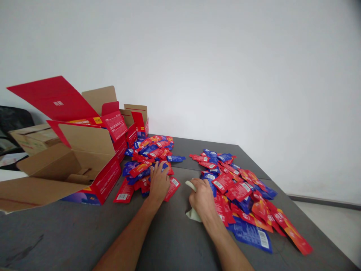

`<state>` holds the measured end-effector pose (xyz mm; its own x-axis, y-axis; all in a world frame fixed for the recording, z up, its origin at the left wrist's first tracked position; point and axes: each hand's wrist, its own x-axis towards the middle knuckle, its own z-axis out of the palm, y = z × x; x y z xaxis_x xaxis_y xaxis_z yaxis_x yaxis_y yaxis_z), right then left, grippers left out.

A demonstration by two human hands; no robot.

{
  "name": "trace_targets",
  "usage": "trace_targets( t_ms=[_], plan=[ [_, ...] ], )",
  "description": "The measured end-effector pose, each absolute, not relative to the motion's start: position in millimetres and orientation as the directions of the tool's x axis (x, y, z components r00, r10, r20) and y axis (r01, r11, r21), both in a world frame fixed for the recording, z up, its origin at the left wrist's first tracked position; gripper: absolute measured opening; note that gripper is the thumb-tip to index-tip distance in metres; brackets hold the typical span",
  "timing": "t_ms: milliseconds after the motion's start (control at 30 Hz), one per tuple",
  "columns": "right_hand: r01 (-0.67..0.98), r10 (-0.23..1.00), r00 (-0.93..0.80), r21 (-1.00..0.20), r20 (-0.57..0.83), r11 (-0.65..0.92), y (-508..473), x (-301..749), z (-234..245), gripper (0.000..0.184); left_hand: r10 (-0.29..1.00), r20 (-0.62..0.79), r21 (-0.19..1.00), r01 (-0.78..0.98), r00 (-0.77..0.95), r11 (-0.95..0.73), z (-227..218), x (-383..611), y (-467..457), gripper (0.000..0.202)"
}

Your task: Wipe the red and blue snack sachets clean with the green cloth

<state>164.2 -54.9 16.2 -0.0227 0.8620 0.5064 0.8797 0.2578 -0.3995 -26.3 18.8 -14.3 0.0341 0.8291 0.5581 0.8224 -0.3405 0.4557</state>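
My left hand [159, 181] rests on the near side of the left heap of red and blue packets [149, 151], its fingers spread over them. Bunched under my right hand [202, 195] is a pale greenish cloth [193, 215], gripped by curled fingers against the table. A second heap of red and blue packets [238, 191] lies just right of that hand and spreads toward the near right. Between the two hands, a red packet with a white label [172, 188] lies flat beside my left fingers.
An open red cardboard box [108, 178] stands at the left, its brown flaps folded out. More open red boxes [115, 122] stand behind it along the wall. A plain brown carton [36, 138] is farther left. The dark grey table [175, 241] ends at a right edge.
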Motion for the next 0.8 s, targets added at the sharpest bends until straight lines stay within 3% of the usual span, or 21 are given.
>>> trace_targets(
  t_ms=[100, 200, 267, 400, 633, 800],
  plan=[
    [0.901, 0.843, 0.026, -0.378, 0.537, 0.214, -53.6, 171.6, 17.7, 0.043, 0.863, 0.496, 0.596, 0.684, 0.098, -0.420, -18.8, -10.7, 14.5, 0.032],
    [0.922, 0.809, 0.086, -0.354, 0.582, 0.156, -50.0, 184.0, 18.7, 0.039, 0.875, 0.455, 0.817, 0.313, 0.165, -0.484, -23.2, 14.6, 6.0, 0.030],
    [0.935, 0.790, 0.127, -0.338, 0.600, 0.107, -46.6, 195.5, 19.0, 0.035, 0.883, 0.428, 0.873, 0.162, 0.196, -0.459, -25.8, 32.7, 1.8, 0.028],
    [0.952, 0.766, 0.176, -0.305, 0.618, 0.028, -39.8, 222.9, 18.8, 0.035, 0.899, 0.321, 0.867, 0.290, 0.297, -0.405, -25.4, 68.0, 0.7, 0.029],
    [0.941, 0.764, 0.259, -0.331, 0.591, -0.063, -35.3, 248.1, 15.7, 0.038, 0.962, 0.107, 0.812, 0.537, 0.249, -0.230, -16.1, 120.1, 2.9, 0.039],
    [0.939, 0.770, 0.272, -0.334, 0.578, -0.080, -37.3, 243.9, 18.5, 0.038, 0.969, 0.092, 0.863, 0.468, 0.229, -0.192, -23.2, 127.5, 7.1, 0.037]
  ],
)
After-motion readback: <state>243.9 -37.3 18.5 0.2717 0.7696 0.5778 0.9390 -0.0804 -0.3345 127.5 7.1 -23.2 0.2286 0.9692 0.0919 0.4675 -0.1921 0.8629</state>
